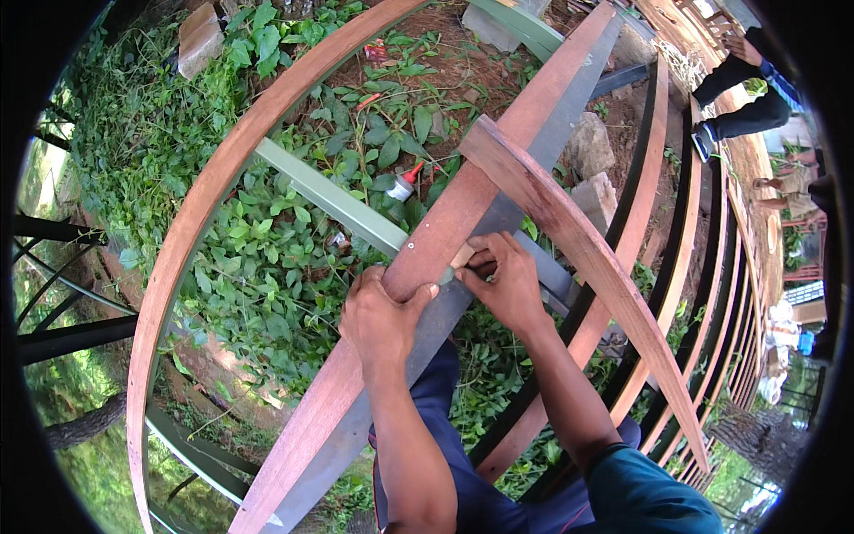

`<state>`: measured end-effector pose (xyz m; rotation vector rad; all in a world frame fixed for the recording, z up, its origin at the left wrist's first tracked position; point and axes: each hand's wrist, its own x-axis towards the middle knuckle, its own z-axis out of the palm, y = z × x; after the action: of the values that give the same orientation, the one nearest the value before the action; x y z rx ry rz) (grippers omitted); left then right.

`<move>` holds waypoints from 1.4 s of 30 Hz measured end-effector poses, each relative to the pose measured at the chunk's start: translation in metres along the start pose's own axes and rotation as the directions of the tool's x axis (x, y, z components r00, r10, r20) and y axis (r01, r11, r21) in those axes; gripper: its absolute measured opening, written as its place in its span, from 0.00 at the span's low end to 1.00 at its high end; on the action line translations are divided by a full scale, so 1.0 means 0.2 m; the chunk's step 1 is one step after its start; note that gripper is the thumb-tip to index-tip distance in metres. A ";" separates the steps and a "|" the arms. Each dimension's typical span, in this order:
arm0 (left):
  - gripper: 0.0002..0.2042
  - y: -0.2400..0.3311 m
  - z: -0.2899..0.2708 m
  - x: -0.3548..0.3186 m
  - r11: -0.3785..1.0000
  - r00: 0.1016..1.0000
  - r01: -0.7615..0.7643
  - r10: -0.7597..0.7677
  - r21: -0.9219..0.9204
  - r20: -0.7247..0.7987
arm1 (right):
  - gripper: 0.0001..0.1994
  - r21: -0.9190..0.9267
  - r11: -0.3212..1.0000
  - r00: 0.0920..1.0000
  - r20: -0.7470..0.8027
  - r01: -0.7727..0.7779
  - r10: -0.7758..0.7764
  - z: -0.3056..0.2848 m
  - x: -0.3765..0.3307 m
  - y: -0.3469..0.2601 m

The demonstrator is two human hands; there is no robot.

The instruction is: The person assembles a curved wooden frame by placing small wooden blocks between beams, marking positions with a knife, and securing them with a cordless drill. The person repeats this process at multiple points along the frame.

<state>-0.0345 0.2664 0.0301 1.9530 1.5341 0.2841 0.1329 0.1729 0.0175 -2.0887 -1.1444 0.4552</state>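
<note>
A long reddish-brown wooden plank [445, 221] runs diagonally before me, with a grey strip along its right side. My left hand [381, 316] is closed over the plank near its middle, thumb on the top face and fingers over the left edge. At the plank's right edge, my right hand [505, 278] pinches a small flat tan piece [463, 255]; whether it is wood or folded sandpaper I cannot tell. Just beyond my hands, a second, curved plank [605, 271] lies across the first. A green metal bar [334, 198] meets the plank's left edge.
A large curved wooden rail [200, 209] on green metal arcs along the left. Several wooden slats [654, 178] on dark bars curve along the right. A white bottle with a red tip [403, 184] lies among the plants. Stone blocks [594, 200] and another person [747, 89] are farther off.
</note>
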 end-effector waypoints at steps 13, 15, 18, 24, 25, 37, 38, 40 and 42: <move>0.17 -0.01 0.00 0.01 1.000 1.000 -0.023 0.023 0.005 0.019 | 0.23 0.007 0.998 0.994 0.093 0.055 -0.055 -0.03 -0.20 -0.06; 0.16 0.00 -0.01 0.01 0.999 0.999 -0.033 0.033 0.012 0.011 | 0.22 0.058 0.995 0.990 0.112 0.080 -0.086 -0.02 -0.19 -0.04; 0.17 0.01 -0.01 0.01 1.000 1.000 -0.022 0.022 0.004 0.020 | 0.21 0.041 0.989 0.976 0.161 0.143 -0.147 -0.03 -0.14 0.00; 0.18 -0.07 0.05 0.00 0.996 0.995 -0.086 0.086 0.014 -0.046 | 0.24 0.017 0.984 0.969 0.174 0.175 -0.175 -0.06 -0.15 0.07; 0.20 -0.10 0.04 0.01 0.996 0.999 -0.036 0.036 0.076 0.002 | 0.24 0.005 0.986 0.968 0.188 0.166 -0.164 -0.05 -0.19 0.06; 0.29 -0.26 0.16 0.14 0.965 0.961 -0.263 0.262 0.002 -0.085 | 0.33 0.029 0.975 0.974 -0.034 -0.221 0.222 0.16 -0.21 -0.07; 0.29 -0.25 0.17 0.14 0.973 0.972 -0.231 0.230 -0.022 -0.041 | 0.33 0.029 0.983 0.982 -0.059 -0.179 0.181 0.17 -0.21 -0.05; 0.28 -0.24 0.15 0.13 0.987 0.988 -0.149 0.151 -0.055 0.031 | 0.31 0.044 0.991 0.990 -0.049 -0.128 0.131 0.16 -0.23 -0.01; 0.29 -0.21 0.15 0.09 0.981 0.979 -0.191 0.193 0.038 -0.064 | 0.28 0.056 0.997 0.992 -0.118 -0.045 0.051 0.14 -0.25 0.00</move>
<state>-0.0467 0.2787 -0.0209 2.1402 1.3997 0.4135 0.0891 0.1435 -0.0042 -2.0715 -1.0042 0.3738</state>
